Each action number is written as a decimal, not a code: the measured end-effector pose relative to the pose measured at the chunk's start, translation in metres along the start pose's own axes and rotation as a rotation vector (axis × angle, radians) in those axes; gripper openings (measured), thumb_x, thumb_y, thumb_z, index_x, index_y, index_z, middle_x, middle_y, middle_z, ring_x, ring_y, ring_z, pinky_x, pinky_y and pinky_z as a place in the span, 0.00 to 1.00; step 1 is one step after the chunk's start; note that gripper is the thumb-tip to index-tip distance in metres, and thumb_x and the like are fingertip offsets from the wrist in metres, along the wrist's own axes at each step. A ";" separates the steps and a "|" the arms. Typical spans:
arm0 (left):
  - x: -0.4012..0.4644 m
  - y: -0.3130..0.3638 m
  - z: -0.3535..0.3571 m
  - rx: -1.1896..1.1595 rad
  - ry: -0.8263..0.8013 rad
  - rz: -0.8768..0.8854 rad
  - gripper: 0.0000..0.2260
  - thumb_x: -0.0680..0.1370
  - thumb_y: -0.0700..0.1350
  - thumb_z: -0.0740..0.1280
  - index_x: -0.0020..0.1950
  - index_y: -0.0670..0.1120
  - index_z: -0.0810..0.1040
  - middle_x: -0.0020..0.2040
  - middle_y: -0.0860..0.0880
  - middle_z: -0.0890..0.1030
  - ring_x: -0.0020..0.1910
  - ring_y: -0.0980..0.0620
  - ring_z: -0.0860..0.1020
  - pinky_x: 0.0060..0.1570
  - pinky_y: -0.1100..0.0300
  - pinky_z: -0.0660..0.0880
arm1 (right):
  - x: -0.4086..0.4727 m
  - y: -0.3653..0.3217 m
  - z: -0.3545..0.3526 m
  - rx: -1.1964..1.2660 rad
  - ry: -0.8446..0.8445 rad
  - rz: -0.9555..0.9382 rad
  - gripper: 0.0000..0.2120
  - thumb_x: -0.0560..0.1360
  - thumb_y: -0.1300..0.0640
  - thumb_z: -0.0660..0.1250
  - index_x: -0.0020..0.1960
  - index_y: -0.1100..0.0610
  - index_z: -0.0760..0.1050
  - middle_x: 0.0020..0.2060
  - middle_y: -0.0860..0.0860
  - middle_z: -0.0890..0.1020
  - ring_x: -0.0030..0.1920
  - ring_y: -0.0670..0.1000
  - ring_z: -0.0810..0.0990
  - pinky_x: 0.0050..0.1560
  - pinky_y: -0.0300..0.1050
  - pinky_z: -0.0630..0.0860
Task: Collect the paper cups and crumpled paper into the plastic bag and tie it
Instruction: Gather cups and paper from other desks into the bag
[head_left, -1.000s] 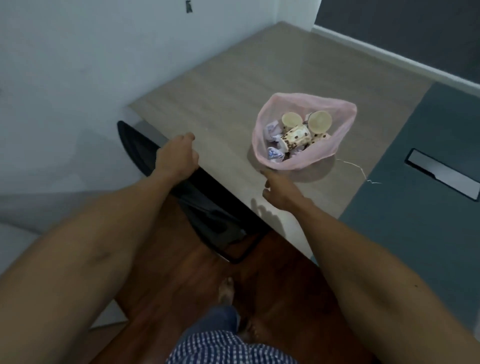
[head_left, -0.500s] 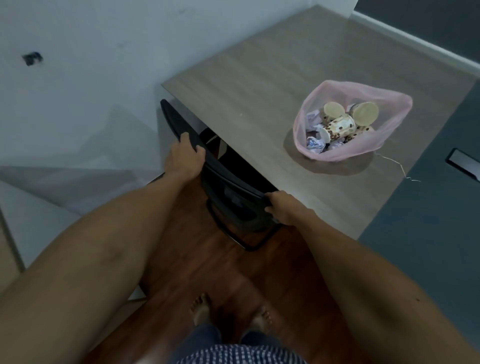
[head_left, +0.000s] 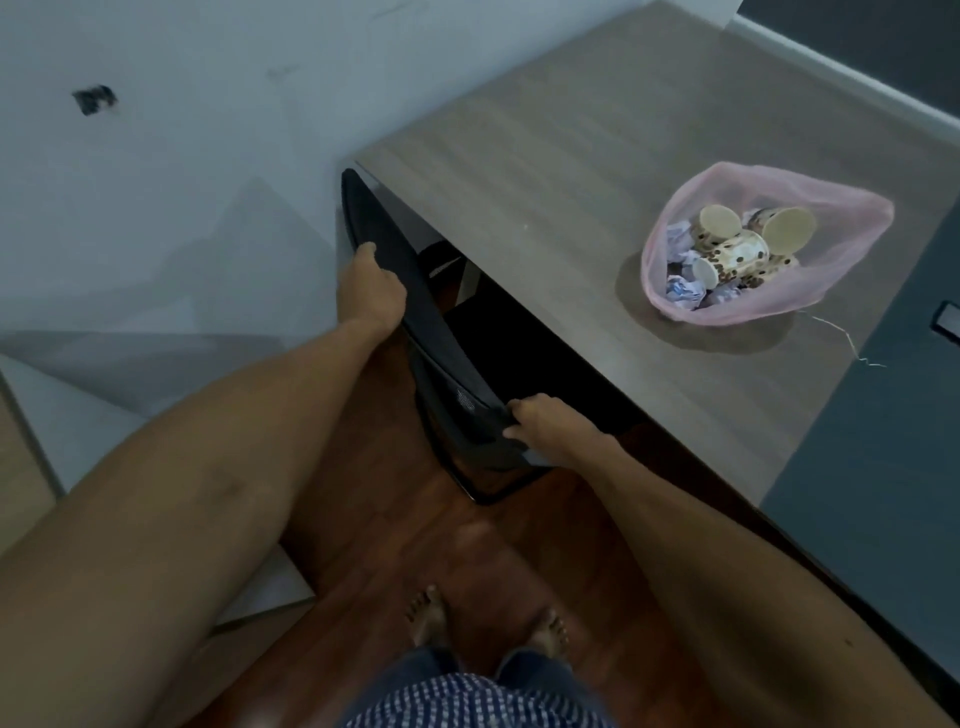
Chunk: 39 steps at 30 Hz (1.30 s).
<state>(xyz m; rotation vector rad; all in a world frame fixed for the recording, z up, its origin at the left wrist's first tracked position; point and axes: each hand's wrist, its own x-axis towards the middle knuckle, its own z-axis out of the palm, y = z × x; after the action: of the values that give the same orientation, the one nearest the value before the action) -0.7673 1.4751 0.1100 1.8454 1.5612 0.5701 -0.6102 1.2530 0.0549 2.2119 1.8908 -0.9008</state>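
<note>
A pink plastic bag (head_left: 841, 270) lies open on the grey wooden table (head_left: 545, 156) at the right. Inside it lie spotted paper cups (head_left: 735, 254) and balls of crumpled paper (head_left: 683, 288). Both hands are away from the bag, at the table's near edge. My left hand (head_left: 371, 291) grips the top of a black chair back (head_left: 415, 312). My right hand (head_left: 545, 426) holds the same chair back at its lower right end.
The chair is tucked under the table's near edge, above a red-brown wooden floor (head_left: 467, 545). A thin string (head_left: 841, 338) lies on the table beside the bag. A white wall (head_left: 182, 156) stands at the left. My bare feet (head_left: 483, 618) are below.
My right hand dropped from the table edge near the bag onto the chair back. My left hand stayed on the chair top. The view swung left and down, so the bag sits farther right.
</note>
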 end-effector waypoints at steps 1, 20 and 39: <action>0.010 -0.006 -0.005 -0.008 0.006 -0.010 0.24 0.83 0.38 0.56 0.80 0.43 0.62 0.75 0.40 0.70 0.71 0.42 0.71 0.71 0.55 0.68 | 0.006 -0.013 0.003 -0.002 0.006 -0.018 0.12 0.84 0.52 0.61 0.59 0.60 0.73 0.50 0.57 0.78 0.46 0.57 0.79 0.40 0.49 0.71; 0.161 -0.090 -0.088 0.115 0.025 0.183 0.20 0.83 0.38 0.55 0.75 0.47 0.70 0.68 0.41 0.77 0.64 0.44 0.76 0.66 0.52 0.73 | 0.140 -0.179 0.026 0.281 0.226 -0.292 0.12 0.81 0.54 0.68 0.51 0.64 0.75 0.42 0.58 0.81 0.43 0.60 0.80 0.39 0.47 0.67; 0.148 -0.090 -0.096 0.569 0.214 0.500 0.16 0.80 0.42 0.60 0.67 0.45 0.76 0.63 0.44 0.78 0.62 0.41 0.73 0.58 0.47 0.69 | 0.135 -0.144 0.032 0.315 0.140 -0.081 0.07 0.80 0.53 0.63 0.45 0.54 0.73 0.40 0.53 0.81 0.41 0.58 0.82 0.43 0.58 0.80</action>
<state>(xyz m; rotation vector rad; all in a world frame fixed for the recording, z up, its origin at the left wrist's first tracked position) -0.8667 1.6461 0.1010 2.7256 1.4939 0.5944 -0.7484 1.3891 0.0055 2.4458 2.0344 -1.1584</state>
